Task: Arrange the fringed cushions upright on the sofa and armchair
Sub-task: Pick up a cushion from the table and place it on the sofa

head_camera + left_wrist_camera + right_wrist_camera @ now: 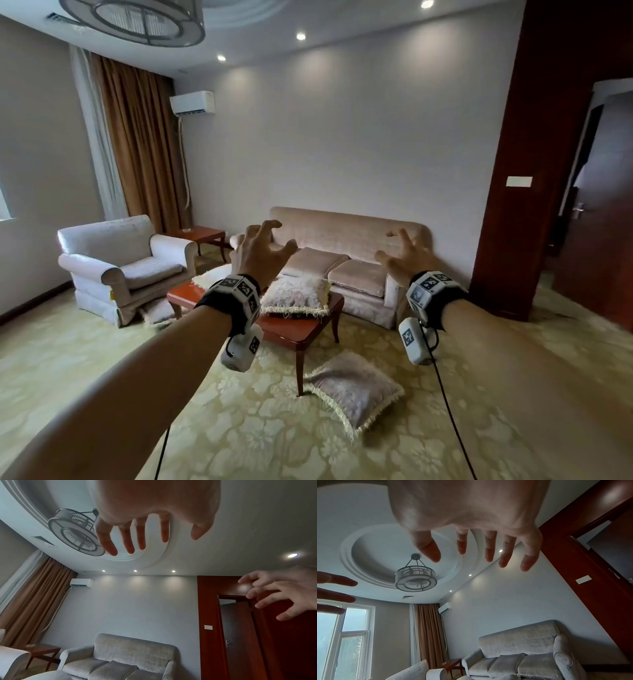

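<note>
- Left hand (257, 251) raised in the air, fingers spread and loosely bent, holding nothing.
- Right hand (406, 255) raised likewise, fingers splayed, empty.
- One fringed cushion (295, 295) lies flat on the coffee table (301, 330).
- A second cushion (354, 385) lies on the carpet (239, 428), beside the table leg.
- A third cushion (158, 310) lies on the floor against the armchair (116, 260).
- The sofa (349, 263) stands against the far wall, behind the table.
</note>
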The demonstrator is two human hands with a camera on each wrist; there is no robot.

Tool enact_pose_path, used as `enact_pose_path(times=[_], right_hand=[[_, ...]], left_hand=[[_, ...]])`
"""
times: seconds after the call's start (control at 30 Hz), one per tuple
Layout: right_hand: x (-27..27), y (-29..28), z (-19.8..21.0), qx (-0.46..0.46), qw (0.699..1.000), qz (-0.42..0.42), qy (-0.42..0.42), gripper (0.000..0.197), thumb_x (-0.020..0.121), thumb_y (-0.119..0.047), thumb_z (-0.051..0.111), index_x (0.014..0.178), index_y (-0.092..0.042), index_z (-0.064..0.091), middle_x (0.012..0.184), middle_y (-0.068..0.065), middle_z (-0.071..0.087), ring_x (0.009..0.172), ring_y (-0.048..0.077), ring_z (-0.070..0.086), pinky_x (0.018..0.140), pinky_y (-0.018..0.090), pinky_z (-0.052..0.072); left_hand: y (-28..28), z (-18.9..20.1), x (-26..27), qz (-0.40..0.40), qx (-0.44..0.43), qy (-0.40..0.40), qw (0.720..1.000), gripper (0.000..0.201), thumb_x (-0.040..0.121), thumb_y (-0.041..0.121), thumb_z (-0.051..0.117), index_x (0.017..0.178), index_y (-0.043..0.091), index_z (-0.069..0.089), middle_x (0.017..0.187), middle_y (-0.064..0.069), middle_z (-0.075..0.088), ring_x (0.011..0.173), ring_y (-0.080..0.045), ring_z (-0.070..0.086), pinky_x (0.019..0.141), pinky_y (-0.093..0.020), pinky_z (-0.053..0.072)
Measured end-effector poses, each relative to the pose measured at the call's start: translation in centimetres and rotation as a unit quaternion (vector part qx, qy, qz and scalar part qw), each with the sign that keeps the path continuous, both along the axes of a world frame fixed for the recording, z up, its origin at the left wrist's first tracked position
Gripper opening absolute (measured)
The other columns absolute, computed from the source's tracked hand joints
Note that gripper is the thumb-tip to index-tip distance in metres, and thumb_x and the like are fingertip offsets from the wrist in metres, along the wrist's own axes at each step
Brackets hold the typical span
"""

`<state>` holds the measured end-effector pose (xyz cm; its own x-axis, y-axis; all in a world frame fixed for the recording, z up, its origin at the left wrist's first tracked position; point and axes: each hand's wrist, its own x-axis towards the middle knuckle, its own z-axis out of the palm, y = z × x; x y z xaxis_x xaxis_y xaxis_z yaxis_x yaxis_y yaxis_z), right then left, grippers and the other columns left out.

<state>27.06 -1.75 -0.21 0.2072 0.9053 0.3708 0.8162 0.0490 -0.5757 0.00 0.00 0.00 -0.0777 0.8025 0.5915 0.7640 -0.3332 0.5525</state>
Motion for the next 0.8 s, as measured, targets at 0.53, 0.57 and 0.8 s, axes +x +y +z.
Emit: enact_pose_path(times=[0.53, 0.57, 0.8], right_hand=[[-3.9, 9.1, -5.5, -0.040, 0.997, -0.046, 0.056, 0.055, 0.076, -0.031, 0.061, 0.125, -0.039, 0.040, 0.130, 0.011, 0.043, 0.118, 0.035, 0.046, 0.096, 0.043, 0.043], [-3.8, 9.5, -5.9, -0.043, 0.996, -0.047, 0.056, 0.056, 0.073, -0.035, 0.061, 0.125, -0.039, 0.040, 0.130, 0.011, 0.044, 0.118, 0.036, 0.046, 0.097, 0.045, 0.043], [-0.7, 15.3, -8.1, -0.064, 0.994, -0.064, 0.059, 0.059, 0.077, -0.035, 0.064, 0.131, -0.037, 0.042, 0.137, 0.011, 0.041, 0.122, 0.036, 0.042, 0.093, 0.039, 0.040]], left_hand=[[10.8, -5.0, -4.9, -0.078, -0.033, -0.034, 0.996, 0.052, 0.086, 0.046, 0.064, 0.133, 0.028, 0.050, 0.138, -0.010, 0.049, 0.121, -0.028, 0.051, 0.097, -0.041, 0.043], [11.6, -5.4, -4.7, -0.080, -0.036, -0.039, 0.995, 0.051, 0.088, 0.042, 0.065, 0.134, 0.026, 0.050, 0.138, -0.011, 0.050, 0.122, -0.028, 0.051, 0.096, -0.038, 0.041], [17.9, -7.4, -0.7, -0.082, -0.040, -0.016, 0.996, 0.051, 0.087, 0.046, 0.065, 0.133, 0.028, 0.050, 0.136, -0.012, 0.053, 0.119, -0.028, 0.053, 0.087, -0.034, 0.040]])
